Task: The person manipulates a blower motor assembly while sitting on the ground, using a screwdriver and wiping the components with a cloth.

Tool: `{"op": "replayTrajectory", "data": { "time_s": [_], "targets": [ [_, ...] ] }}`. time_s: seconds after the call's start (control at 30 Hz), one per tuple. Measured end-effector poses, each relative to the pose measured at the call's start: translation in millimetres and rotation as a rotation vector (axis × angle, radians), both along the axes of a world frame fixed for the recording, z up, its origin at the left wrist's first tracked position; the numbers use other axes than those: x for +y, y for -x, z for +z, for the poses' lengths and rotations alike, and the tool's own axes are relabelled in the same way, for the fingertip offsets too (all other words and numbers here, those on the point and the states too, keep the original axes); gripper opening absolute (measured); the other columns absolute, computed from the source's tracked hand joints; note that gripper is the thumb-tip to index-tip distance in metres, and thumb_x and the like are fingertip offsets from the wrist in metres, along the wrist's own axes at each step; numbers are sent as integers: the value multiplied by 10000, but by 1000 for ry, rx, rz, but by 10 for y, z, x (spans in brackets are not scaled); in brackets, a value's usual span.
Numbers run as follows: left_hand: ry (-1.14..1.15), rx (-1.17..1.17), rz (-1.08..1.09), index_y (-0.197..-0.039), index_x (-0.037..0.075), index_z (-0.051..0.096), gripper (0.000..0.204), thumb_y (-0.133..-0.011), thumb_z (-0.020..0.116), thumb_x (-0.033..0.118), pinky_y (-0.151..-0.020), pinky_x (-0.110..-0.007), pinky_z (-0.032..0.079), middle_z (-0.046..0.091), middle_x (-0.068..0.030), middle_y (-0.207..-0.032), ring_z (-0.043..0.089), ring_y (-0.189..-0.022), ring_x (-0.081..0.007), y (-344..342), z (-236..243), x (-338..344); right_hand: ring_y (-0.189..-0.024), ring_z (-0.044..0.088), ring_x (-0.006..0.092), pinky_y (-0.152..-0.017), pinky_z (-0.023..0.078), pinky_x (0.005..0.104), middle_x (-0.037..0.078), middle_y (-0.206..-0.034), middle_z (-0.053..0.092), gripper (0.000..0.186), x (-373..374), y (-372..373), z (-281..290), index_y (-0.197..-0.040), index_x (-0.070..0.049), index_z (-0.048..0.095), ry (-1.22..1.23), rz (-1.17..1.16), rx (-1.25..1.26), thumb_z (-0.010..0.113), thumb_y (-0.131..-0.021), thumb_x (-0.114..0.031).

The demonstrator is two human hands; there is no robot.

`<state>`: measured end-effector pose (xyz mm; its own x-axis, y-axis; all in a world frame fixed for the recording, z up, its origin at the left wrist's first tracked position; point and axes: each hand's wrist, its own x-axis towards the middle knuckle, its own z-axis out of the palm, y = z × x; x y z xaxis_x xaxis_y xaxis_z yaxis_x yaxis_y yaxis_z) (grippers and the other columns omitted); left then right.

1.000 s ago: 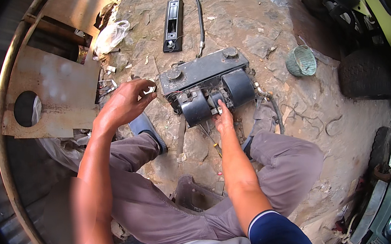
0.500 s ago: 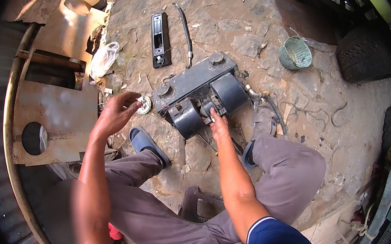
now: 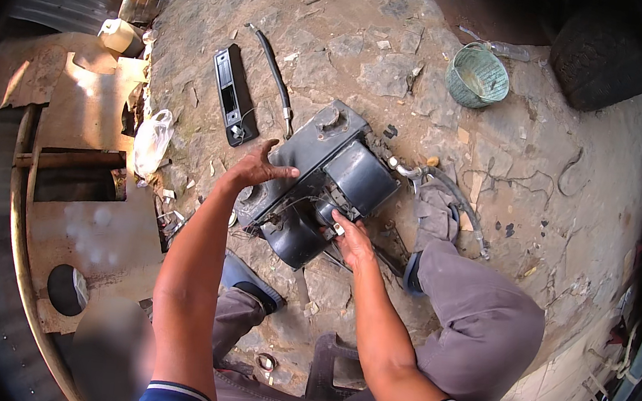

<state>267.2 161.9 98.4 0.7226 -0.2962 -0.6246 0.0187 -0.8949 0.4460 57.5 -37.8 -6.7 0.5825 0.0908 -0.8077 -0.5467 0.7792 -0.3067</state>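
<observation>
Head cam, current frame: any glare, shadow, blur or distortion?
Head view, all of it: sunlight glares on the brown sheet, upper left; the tyre, upper right, sinks into shadow; a smeared blur sits lower left; the wooden pole bows, likely partly fisheye; corners go black; left hand, right hand and black unit look fairly sharp.

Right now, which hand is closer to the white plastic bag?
Left. The left hand is to the right of the plastic bag; the right hand is farther right, on the black unit.
</observation>
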Motion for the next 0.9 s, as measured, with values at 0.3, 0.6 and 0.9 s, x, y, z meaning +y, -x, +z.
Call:
{"op": "replayTrajectory", "data": {
  "time_s": [0.3, 0.6, 0.9],
  "targets": [
    [-51, 38, 105, -1482, -88, 349, 1217, -742, 588, 848, -1127, -433, 364, 477, -339, -1426, 457, -1368, -403, -243, -722, 69, -913, 687, 196, -760, 592, 367, 52, -1115, 682, 464, -42, -52, 71, -1227, -89, 603, -38, 40, -29, 801, -858, -290],
    [-92, 9, 426, -1413, -144, 426, 1243, -712, 571, 873, -1118, -417, 368, 513, -334, -1395, 496, -1335, -408, -121, -848, -40, -911, 670, 200, -745, 591, 368, 74, -1088, 659, 492, -148, -68, 168, -1220, -63, 589, 134, 128, 27, 795, -862, -330],
    [158, -26, 697, -1379, -130, 487, 1153, -766, 552, 845, -1077, -418, 396, 564, -310, -1338, 554, -1254, -373, 269, -242, -56, -825, 711, 211, -600, 620, 343, 142, -1016, 716, 414, -747, -416, 1259, -1126, 29, 645, 305, 285, -240, 802, -853, -240]
  ]
}}
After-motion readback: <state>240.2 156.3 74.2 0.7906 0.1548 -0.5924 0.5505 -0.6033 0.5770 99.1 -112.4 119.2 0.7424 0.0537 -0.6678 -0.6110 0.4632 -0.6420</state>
